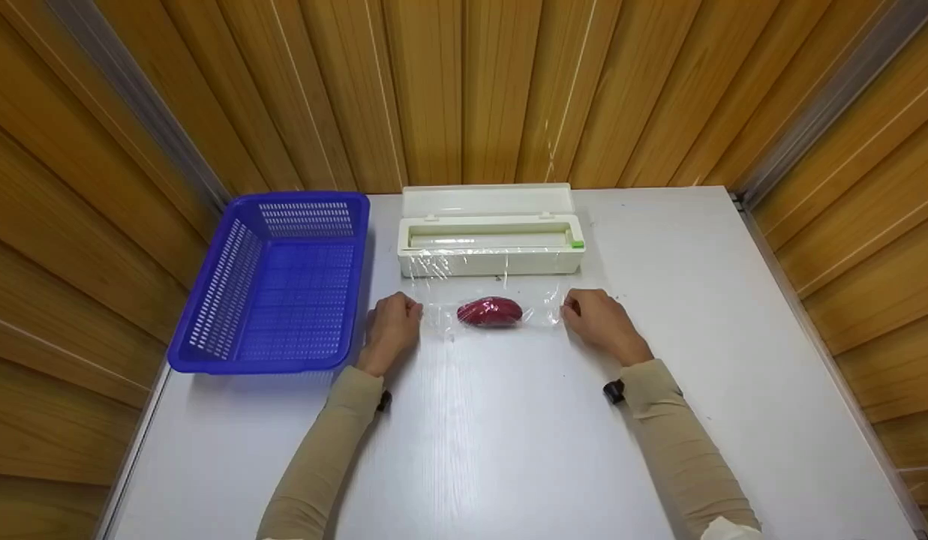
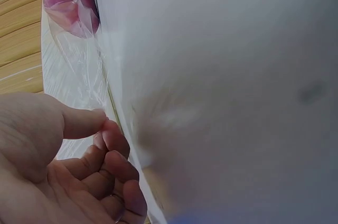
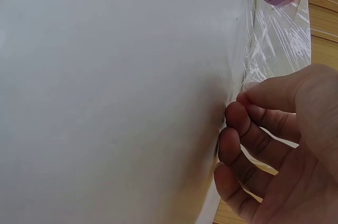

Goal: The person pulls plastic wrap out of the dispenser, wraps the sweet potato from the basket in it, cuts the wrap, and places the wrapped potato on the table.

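A reddish-purple oblong item (image 1: 490,311), like a sweet potato, lies under clear cling film (image 1: 539,311) on the white table. At the film's left side, my left hand (image 1: 392,326) pinches its edge between thumb and forefinger. My right hand (image 1: 600,324) pinches the opposite edge the same way. From the hands the film runs back to a white cling film dispenser (image 1: 490,262), whose lid stands raised, with the roll showing inside. Both wrist views show film stretching from the fingertips to the item; how it lies beneath the item is hidden.
A blue plastic basket (image 1: 291,300) with slotted walls stands to the left of my left hand. A green piece (image 1: 578,244) sits at the dispenser's right end. Wood-patterned panels (image 1: 494,90) enclose the table (image 1: 696,390) at the back and sides.
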Motion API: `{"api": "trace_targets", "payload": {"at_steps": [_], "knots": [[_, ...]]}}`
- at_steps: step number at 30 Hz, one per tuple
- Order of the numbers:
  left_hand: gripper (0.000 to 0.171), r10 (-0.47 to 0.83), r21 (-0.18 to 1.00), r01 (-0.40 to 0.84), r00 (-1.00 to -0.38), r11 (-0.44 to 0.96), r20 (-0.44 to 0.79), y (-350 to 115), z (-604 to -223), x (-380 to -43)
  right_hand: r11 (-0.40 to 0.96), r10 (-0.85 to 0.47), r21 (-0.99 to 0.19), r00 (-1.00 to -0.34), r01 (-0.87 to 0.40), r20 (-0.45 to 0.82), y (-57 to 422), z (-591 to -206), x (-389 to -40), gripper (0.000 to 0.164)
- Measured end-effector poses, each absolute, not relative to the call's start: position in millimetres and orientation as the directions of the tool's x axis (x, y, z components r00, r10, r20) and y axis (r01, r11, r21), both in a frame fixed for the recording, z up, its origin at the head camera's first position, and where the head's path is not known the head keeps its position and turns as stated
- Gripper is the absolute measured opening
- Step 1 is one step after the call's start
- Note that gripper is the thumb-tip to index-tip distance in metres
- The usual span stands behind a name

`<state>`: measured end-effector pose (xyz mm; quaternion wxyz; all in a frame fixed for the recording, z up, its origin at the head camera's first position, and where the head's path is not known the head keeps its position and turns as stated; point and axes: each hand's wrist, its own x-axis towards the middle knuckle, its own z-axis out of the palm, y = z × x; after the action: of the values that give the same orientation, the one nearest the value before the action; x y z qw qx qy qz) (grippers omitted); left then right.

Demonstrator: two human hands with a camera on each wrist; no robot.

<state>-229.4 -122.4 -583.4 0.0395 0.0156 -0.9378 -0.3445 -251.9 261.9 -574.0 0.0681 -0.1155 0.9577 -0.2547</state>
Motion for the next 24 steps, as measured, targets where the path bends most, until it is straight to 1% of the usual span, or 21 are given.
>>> {"api": "trace_targets", "payload": {"at_steps": [10,21,24], "knots": [[0.017,-0.076,0.628,-0.043,-0.997,0.777,0.026,-121.6,-582.3,-229.6,0.848,-0.250,-0.497,-0.966,-0.182,-0.073,262.3,-574.5,-251.2,0.016],[0.016,-0.054,0.631,-0.001,-0.996,0.776,0.066,-121.3,-580.1,-228.8,0.855,-0.235,-0.495,-0.967,-0.156,-0.100,263.0,-570.4,-250.6,0.016],[0.013,-0.038,0.653,0.026,-0.996,0.757,0.084,-120.6,-579.6,-228.0,0.852,-0.239,-0.498,-0.966,-0.159,-0.100,264.0,-570.7,-250.8,0.017]]}}
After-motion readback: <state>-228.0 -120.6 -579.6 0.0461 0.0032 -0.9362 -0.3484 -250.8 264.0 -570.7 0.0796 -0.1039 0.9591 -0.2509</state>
